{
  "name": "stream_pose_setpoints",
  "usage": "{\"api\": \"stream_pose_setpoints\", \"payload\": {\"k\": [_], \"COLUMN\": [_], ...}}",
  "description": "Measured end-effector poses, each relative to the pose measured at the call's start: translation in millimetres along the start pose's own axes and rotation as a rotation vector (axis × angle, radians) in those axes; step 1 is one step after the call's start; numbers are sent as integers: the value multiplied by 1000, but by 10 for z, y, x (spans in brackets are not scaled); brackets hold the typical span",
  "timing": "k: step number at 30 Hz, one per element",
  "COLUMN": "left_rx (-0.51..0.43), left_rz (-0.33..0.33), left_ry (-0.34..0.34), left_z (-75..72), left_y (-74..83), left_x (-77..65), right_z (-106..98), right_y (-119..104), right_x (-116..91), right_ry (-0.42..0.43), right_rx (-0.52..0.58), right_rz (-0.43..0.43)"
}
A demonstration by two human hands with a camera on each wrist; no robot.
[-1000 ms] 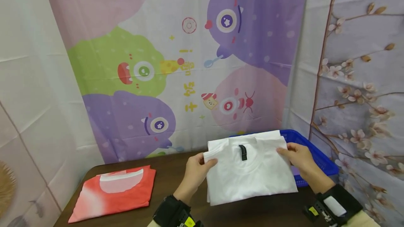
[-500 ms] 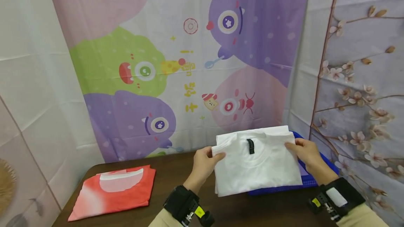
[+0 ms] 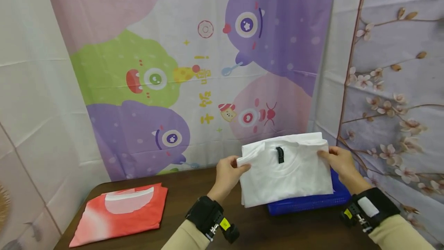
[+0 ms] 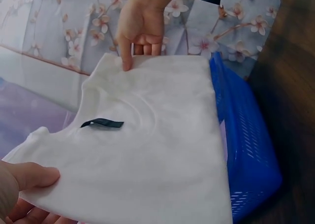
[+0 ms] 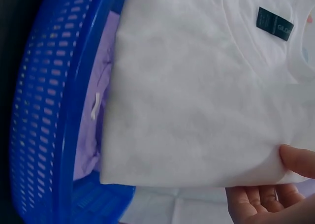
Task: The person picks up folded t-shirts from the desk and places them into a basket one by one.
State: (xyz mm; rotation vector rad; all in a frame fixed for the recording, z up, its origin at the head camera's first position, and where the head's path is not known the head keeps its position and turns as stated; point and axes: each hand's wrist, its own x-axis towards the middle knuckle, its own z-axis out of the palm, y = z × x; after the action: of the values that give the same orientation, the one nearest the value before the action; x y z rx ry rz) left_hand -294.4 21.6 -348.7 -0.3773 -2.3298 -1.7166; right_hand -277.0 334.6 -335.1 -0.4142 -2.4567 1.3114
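A folded white T-shirt (image 3: 288, 174) with a black neck label hangs between my two hands in the head view. My left hand (image 3: 229, 176) pinches its left upper corner, thumb in front. At the opposite corner my right hand (image 3: 343, 165) pinches the cloth, its fingers behind, as the right wrist view shows. Behind and below the shirt stands a blue plastic basket (image 3: 308, 203), largely covered by it in the head view. Purple cloth (image 5: 93, 120) lies inside the basket, seen past the shirt's edge in the right wrist view.
A folded red and pink garment (image 3: 133, 217) lies on the left of the dark brown table (image 3: 194, 200). Behind the table hangs a curtain (image 3: 208, 45) with cartoon figures. A flower-patterned cloth (image 3: 399, 88) hangs on the right.
Both hands have carried the white T-shirt rightward and slightly up, away from me, over the blue basket. More of the basket's front now shows below it. The red garment stays in place.
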Motion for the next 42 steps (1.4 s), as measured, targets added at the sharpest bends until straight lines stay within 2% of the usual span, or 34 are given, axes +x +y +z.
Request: {"api": "stream_pose_setpoints", "payload": {"k": [6,15,18,22,28,32,36,42], "left_rx": [2,-9,-25,-12,14,16,13,45], "left_rz": [87,115,122,164,225,226,200,164], "left_ry": [9,33,47,99,169,162,112,71], "left_z": [113,351,470,639,869,951,1026,1088], "left_y": [70,157,140,82,-44,-112,-156,-254], "left_x": [62,166,196,207,167,122,54,-27], "right_z": [-84,-198,-248,-287,-224,-174,-161,-106], "right_y": [12,92,145,242,456,627,784,947], "right_x": [106,261,301,348,392,394,367,346], "right_ry": [53,113,162,230,282,295,302,299], "right_rx": [-15,-11,-13,1,1,17,49,-18], "right_rz": [-15,8,-7,-19,6,6,4,34]}}
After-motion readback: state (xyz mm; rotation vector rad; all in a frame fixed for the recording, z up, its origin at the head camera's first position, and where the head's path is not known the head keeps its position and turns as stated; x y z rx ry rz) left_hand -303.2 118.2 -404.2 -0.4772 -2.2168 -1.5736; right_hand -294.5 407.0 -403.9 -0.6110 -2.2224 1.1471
